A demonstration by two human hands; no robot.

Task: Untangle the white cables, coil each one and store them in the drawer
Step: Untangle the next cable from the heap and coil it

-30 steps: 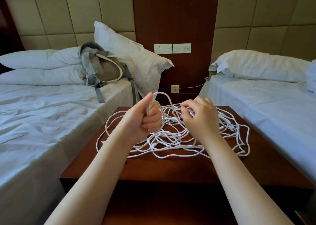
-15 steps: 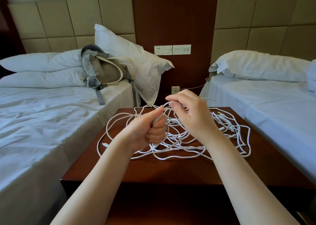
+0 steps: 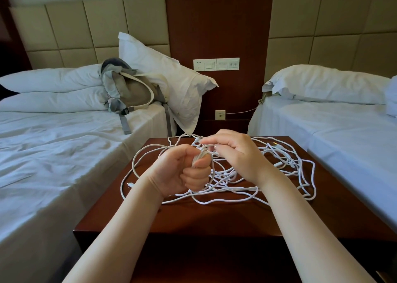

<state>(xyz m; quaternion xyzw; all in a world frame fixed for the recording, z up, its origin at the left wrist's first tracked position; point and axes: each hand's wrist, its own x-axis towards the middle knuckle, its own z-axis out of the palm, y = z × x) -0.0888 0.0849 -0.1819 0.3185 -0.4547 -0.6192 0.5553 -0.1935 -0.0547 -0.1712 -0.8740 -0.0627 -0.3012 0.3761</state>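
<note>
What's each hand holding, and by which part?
Left hand grips gathered loops of thin white cable in its fist; right hand pinches a strand just above that fist. The rest lies tangled on the dark wooden nightstand.

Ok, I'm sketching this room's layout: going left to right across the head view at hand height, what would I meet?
Left bed → left hand, gripping white cables → right hand → right bed.
</note>
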